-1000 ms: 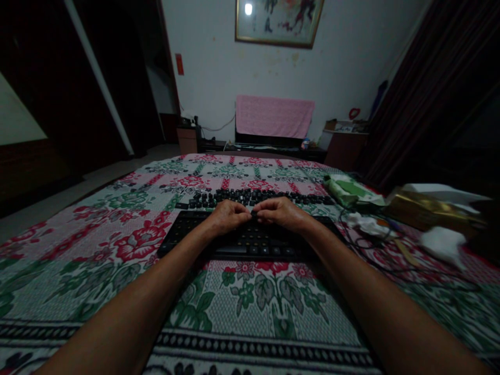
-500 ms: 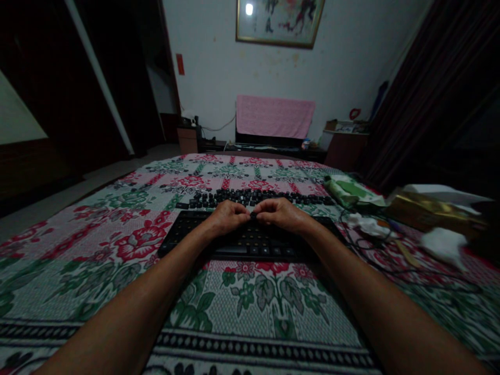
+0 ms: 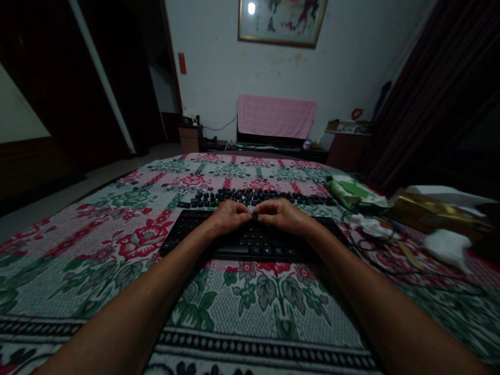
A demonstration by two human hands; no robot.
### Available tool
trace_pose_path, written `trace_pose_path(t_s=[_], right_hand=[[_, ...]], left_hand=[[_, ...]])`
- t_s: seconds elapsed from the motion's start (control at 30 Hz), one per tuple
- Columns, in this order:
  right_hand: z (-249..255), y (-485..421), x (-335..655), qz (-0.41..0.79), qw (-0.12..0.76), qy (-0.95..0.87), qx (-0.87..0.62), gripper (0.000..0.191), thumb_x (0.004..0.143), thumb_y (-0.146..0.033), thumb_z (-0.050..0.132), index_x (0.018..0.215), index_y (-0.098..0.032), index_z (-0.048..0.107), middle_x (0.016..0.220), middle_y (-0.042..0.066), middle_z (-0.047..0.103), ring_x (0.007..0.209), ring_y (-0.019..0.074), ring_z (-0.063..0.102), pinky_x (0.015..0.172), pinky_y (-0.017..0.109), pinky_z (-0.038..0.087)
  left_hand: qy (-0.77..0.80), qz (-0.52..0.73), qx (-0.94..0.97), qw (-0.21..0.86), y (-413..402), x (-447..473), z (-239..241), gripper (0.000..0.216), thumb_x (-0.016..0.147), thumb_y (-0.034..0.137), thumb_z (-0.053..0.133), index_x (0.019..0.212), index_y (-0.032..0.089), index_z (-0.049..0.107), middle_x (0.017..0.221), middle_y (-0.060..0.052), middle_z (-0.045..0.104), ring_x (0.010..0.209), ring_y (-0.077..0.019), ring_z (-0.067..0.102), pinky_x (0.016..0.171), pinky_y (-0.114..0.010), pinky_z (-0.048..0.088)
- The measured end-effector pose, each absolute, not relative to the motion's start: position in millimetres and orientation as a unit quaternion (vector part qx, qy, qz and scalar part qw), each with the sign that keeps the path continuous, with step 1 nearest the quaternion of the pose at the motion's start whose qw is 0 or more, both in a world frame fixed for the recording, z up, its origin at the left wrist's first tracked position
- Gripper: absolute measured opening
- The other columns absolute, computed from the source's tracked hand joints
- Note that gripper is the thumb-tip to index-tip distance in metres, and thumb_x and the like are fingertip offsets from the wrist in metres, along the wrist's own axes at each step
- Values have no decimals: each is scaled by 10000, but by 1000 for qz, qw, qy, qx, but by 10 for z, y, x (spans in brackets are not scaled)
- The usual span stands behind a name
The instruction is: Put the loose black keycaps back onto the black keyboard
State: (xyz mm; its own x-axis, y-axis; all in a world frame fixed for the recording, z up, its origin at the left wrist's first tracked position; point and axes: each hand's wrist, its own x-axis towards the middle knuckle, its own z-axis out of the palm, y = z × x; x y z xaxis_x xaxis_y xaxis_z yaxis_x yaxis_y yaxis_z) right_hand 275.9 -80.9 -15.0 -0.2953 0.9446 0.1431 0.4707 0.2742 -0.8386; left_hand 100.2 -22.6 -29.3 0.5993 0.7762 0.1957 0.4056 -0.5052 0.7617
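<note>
A black keyboard (image 3: 234, 251) lies in front of me, most of its keycaps off and small pale key mounts showing in rows. Over its middle, my left hand (image 3: 231, 216) and my right hand (image 3: 284, 216) meet fingertip to fingertip. Between them is a small black keycap (image 3: 255, 216), pinched by the closed fingers of both hands. Several loose black keycaps (image 3: 308, 199) are strewn in a long band just beyond the keyboard. My forearms cover parts of the keyboard's left and right ends.
Everything rests on a flowered cloth (image 3: 133, 242). To the right are a green tissue pack (image 3: 353, 192), a gold box (image 3: 437, 208), crumpled white tissue (image 3: 445, 245), a black cable (image 3: 375, 265) and a thin yellowish strip (image 3: 409, 255). A pink towel (image 3: 276, 117) hangs by the far wall.
Both hands stay at the same spot on the keyboard, still pinching the keycap, with hardly any finger movement. The whole view has shifted slightly.
</note>
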Motion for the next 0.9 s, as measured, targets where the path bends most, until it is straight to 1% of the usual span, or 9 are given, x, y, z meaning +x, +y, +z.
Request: trace_pose_path(t_s=[0.1,0.37,0.6,0.77,0.9], right_hand=[[-164,-808,2751,333,337,-734,-487,243,666,-248,527,876,-133,574,736,2,584,655,85,514,620,205,397],[-183,-802,2728,266,319,-760,-500,213,676,-237,501,854,-137,564,728,4,583,653,95,525,599,205,400],[-111,-896,2692,186,294,-777,-524,222,677,-217,501,880,-163,574,749,8,602,685,112,534,625,220,391],[30,-1120,2714,185,260,-784,-533,226,695,-222,480,886,-165,587,765,3,613,691,110,540,614,210,380],[80,-1270,2765,145,233,-785,-555,209,693,-214,484,857,-171,607,754,-2,614,680,105,534,608,202,367]], left_hand=[[362,270,820,351,-210,999,-310,273,626,347,497,718,140,650,543,13,555,474,-75,452,449,-181,333],[372,248,804,393,-200,1011,-310,284,620,361,507,739,139,639,553,1,568,489,-82,483,438,-172,340],[426,206,758,449,-340,1051,-131,249,589,313,515,708,121,620,506,-5,548,399,-61,421,384,-172,300],[386,186,772,470,-481,1076,-30,231,598,320,505,655,122,610,498,0,546,399,-54,404,385,-170,290],[370,162,788,465,-541,1145,-66,239,603,322,497,678,130,618,486,7,536,409,-60,419,390,-170,299]])
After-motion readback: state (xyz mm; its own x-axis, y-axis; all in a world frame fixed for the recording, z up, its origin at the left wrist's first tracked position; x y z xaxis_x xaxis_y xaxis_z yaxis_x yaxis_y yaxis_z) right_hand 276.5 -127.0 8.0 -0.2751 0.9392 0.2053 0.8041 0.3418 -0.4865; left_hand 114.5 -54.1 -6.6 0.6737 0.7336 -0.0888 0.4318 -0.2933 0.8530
